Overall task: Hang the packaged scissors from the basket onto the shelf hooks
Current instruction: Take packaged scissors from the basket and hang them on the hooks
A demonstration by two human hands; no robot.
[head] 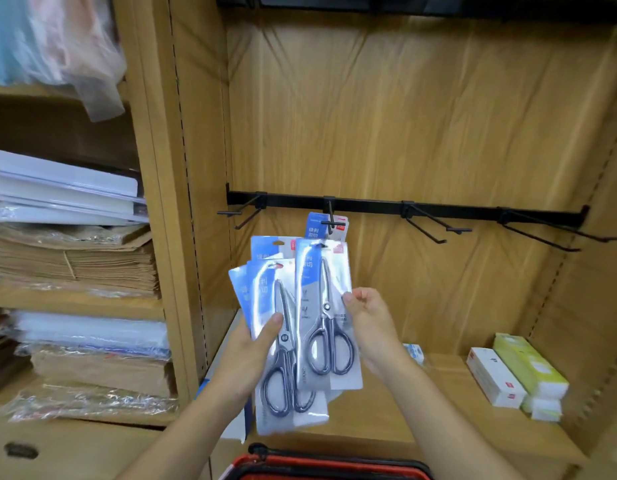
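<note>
Head view: my right hand (365,317) pinches the right edge of one pack (320,299). It stands upright, blades up, with its hang hole on top, just below the second hook (329,221), which already carries a hung pack (314,230). My left hand (251,355) grips a fan of packs (265,292) just left of it. I judge the right hand nearer the hook. The basket (327,467) sits below; its contents are hidden.
</note>
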